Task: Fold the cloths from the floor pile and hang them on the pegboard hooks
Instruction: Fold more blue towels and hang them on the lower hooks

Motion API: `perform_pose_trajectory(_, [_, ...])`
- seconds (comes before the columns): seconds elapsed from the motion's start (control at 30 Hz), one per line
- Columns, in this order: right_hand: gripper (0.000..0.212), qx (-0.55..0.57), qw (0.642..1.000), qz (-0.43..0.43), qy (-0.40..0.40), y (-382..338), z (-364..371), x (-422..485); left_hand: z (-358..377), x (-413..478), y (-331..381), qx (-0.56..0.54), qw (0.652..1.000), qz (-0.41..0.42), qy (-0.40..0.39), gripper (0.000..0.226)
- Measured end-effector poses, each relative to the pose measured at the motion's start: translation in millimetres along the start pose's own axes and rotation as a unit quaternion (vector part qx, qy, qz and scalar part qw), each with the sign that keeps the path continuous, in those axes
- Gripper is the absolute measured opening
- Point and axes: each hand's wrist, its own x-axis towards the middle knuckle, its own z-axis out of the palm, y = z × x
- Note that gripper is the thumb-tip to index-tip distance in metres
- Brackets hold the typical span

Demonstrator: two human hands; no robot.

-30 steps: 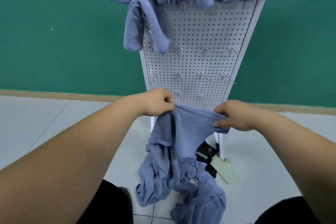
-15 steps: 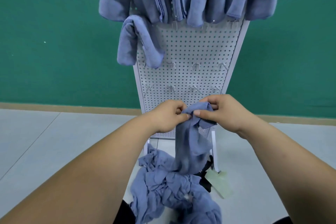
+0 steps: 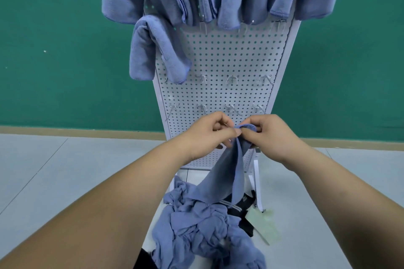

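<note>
A blue cloth (image 3: 231,172) hangs pinched at its top edge between the left hand (image 3: 207,135) and right hand (image 3: 267,135), above the floor pile (image 3: 196,225), before the white pegboard (image 3: 229,61) draped with folded cloths (image 3: 157,48).

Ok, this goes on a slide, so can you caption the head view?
Left hand and right hand pinch a blue cloth above the floor pile, facing a white pegboard with free hooks.

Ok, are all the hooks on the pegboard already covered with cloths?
No, several hooks low on the pegboard stand bare, below the hung cloths.
</note>
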Motion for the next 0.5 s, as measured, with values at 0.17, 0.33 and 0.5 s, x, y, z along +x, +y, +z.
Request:
perform_pose_trajectory(0.17, [0.014, 0.036, 0.999, 0.004, -0.011, -2, -7, 1, 4, 8, -9, 0.044, 0.998, 0.024, 0.043, 0.023])
perform_pose_trajectory(0.33, [0.009, 0.025, 0.999, -0.009, -0.019, 2, -8, 3, 2, 19, -18, 0.061, 0.995, 0.030, 0.076, 0.004])
perform_pose_trajectory(0.5, [0.012, 0.020, 0.999, -0.026, -0.003, 6, -4, 5, 1, 18, -13, 0.088, 0.991, 0.075, 0.073, 0.011])
